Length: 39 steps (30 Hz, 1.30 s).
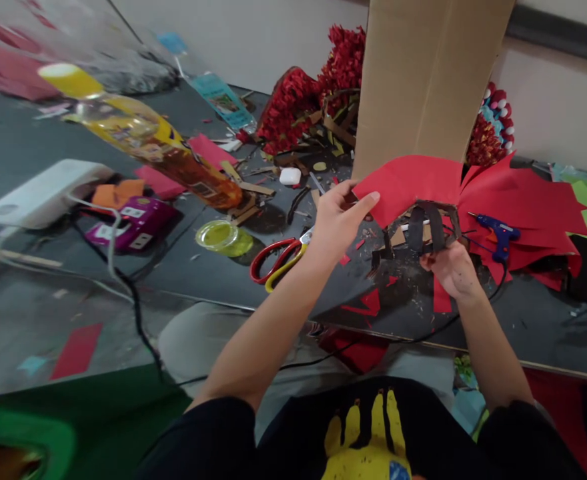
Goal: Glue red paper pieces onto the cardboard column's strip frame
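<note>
My left hand (341,217) pinches the left edge of a red paper sheet (408,187), thumb on top. Under that sheet is a small frame of dark cardboard strips (426,230), which my right hand (451,267) grips from below. Both hands hover over the dark table (533,327) near its front edge. Red-handled scissors with a yellow inner grip (278,260) lie just left of my left wrist. A blue glue gun (496,233) rests on more red paper to the right of my right hand.
A tall cardboard panel (423,80) stands behind the hands, flanked by red paper-flower pieces (318,93). To the left lie a yellow-capped bottle (143,143), a yellow-green lid (218,237), a white device (43,193) with cables, and purple packets (128,223). Paper scraps litter the surface.
</note>
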{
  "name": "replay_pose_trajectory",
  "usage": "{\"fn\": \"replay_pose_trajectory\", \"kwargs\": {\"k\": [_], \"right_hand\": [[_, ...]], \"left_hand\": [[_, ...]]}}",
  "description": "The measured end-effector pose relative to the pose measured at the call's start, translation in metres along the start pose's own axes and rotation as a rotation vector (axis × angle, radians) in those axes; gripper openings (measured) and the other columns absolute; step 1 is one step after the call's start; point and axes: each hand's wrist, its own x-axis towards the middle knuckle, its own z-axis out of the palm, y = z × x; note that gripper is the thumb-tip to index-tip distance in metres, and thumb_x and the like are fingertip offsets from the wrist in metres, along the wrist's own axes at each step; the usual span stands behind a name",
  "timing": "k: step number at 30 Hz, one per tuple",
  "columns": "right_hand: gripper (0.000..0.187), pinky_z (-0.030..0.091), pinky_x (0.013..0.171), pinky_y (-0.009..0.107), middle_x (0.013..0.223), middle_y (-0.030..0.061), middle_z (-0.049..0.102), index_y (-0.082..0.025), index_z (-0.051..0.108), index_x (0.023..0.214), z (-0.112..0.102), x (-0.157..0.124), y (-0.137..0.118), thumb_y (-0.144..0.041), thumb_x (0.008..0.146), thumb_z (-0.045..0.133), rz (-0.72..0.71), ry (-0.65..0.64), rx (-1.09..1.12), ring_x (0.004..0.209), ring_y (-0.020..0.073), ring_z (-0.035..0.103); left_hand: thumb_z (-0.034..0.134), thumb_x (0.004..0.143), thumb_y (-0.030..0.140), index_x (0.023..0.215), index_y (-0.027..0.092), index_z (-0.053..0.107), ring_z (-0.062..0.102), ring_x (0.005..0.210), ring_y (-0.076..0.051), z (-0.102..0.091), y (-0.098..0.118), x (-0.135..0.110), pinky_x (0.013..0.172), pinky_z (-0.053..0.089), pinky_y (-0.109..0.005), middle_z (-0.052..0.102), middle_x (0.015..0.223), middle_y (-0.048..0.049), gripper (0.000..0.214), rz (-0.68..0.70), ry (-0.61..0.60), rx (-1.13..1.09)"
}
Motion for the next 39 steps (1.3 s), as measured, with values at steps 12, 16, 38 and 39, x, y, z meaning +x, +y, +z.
{"fn": "replay_pose_trajectory", "kwargs": {"k": [12, 16, 38, 39], "right_hand": [[0.078, 0.043, 0.054, 0.028, 0.083, 0.0034, 0.068, -0.025, 0.061, 0.082, 0.002, -0.003, -0.008, -0.092, 0.042, 0.057, 0.059, -0.116, 0.044, 0.066, 0.0162, 0.060], [0.082, 0.042, 0.055, 0.027, 0.086, 0.0040, 0.068, -0.025, 0.062, 0.087, 0.001, -0.004, -0.006, -0.089, 0.037, 0.062, 0.051, -0.118, 0.061, 0.065, 0.0154, 0.058], [0.059, 0.035, 0.047, 0.022, 0.058, -0.0047, 0.044, -0.017, 0.033, 0.049, 0.002, 0.004, -0.006, -0.054, 0.067, 0.075, -0.203, 0.151, 0.187, 0.048, 0.0055, 0.036], [0.055, 0.035, 0.048, 0.021, 0.066, -0.0048, 0.050, -0.018, 0.038, 0.052, 0.001, 0.004, -0.005, -0.053, 0.060, 0.080, -0.212, 0.167, 0.194, 0.051, 0.0051, 0.039]], "left_hand": [[0.076, 0.063, 0.036, 0.087, 0.018, 0.063, 0.060, 0.063, -0.009, -0.010, -0.020, 0.017, 0.057, 0.050, -0.019, 0.065, 0.076, 0.0006, 0.033, 0.001, -0.011, -0.117], [0.077, 0.064, 0.039, 0.087, 0.020, 0.061, 0.062, 0.068, -0.010, -0.013, -0.036, 0.034, 0.064, 0.053, -0.022, 0.065, 0.078, 0.0007, 0.034, 0.033, -0.021, -0.170], [0.086, 0.055, 0.042, 0.085, 0.021, 0.066, 0.067, 0.070, -0.012, -0.026, -0.047, 0.035, 0.061, 0.055, -0.021, 0.070, 0.078, 0.0011, 0.041, -0.053, -0.075, -0.367], [0.086, 0.055, 0.042, 0.084, 0.021, 0.066, 0.066, 0.068, -0.011, -0.026, -0.046, 0.034, 0.060, 0.054, -0.020, 0.069, 0.077, 0.0015, 0.041, -0.050, -0.078, -0.363]]}}
